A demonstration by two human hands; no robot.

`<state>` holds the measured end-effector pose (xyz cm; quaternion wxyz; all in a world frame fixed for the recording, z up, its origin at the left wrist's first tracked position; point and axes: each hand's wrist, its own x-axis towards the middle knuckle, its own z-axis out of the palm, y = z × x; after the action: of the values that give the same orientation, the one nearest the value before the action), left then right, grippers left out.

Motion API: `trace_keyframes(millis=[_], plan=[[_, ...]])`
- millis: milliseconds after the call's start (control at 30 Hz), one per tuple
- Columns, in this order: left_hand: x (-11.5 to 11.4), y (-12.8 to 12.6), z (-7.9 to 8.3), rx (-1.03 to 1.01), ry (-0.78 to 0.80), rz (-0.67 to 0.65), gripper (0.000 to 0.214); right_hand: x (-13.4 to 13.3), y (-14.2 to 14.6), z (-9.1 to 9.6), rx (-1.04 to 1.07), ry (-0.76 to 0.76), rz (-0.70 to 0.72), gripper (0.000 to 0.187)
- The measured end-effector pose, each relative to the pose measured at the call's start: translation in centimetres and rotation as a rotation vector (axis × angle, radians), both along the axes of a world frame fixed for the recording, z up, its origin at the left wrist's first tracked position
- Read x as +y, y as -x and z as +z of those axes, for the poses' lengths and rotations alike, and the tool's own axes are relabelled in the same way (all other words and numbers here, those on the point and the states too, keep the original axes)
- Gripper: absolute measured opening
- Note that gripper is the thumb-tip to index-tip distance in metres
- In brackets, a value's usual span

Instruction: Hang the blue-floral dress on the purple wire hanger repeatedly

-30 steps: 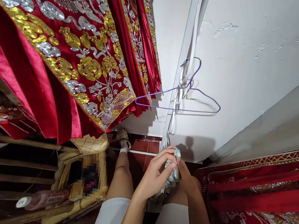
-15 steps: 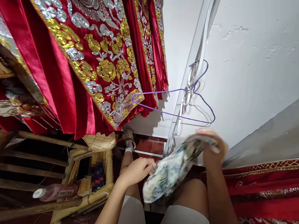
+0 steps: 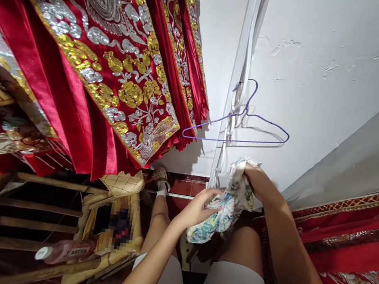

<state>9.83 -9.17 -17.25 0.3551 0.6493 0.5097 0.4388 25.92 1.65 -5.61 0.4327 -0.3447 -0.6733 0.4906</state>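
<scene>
A white cloth with a blue, green and yellow floral print [image 3: 226, 212] hangs bunched between my hands, above my knees. My left hand [image 3: 201, 206] is closed on its lower left part, thumb and fingers pinching the fabric. Higher up on the right, my right hand [image 3: 254, 179] grips the cloth's upper end; its fingertips are partly hidden by the folds. Just above the cloth, a purple wire hanger [image 3: 242, 116] hangs from a white strap [image 3: 249, 50] by the wall, with no garment on it.
Red drapes with gold and silver sequin embroidery [image 3: 129, 89] hang at left; more red embroidered fabric [image 3: 360, 246] is at right. A bamboo chair [image 3: 102, 262] stands lower left with a pink bottle [image 3: 66, 252] and a blurred-out item. The white wall [image 3: 327, 87] lies ahead.
My left hand has moved right and taken hold of the cloth. The cloth, blurred in motion before, now hangs more upright between both hands. The hanger has turned to face me more squarely.
</scene>
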Motion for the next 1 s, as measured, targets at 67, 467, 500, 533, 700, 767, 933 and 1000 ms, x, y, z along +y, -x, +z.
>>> trace_keyframes(millis=[67,467,500,533,700,767,933,1000], plan=[[0.3,0.7,-0.7,0.027,0.043,-0.05,0.021,0.5,-1.2,0.8,-0.013,0.045,0.125,0.027],[-2.7,8.0,4.7,-0.129,0.047,0.279,0.046,7.0,-0.5,-4.5,-0.13,-0.229,-0.007,0.033],[-3.1,8.1,5.1,-0.036,0.062,0.227,0.046,7.1,-0.5,-5.0,-0.142,-0.215,0.013,0.033],[-3.5,8.3,5.4,0.082,0.076,0.177,0.045,7.1,-0.7,-5.3,-0.145,-0.217,0.006,0.033],[-4.0,9.7,4.5,0.618,0.111,0.111,0.019,6.1,-3.3,-5.8,-0.191,-0.312,-0.286,0.033],[-3.3,10.3,4.1,0.68,0.113,0.16,0.019,5.3,-4.4,-5.6,-0.239,-0.36,-0.381,0.035],[0.0,11.3,6.4,0.461,-0.111,0.291,0.033,3.9,-6.3,-3.7,-0.226,-0.451,-0.402,0.036],[1.2,11.5,8.4,0.347,-0.247,0.358,0.029,3.7,-6.7,-2.7,-0.213,-0.408,-0.426,0.034]])
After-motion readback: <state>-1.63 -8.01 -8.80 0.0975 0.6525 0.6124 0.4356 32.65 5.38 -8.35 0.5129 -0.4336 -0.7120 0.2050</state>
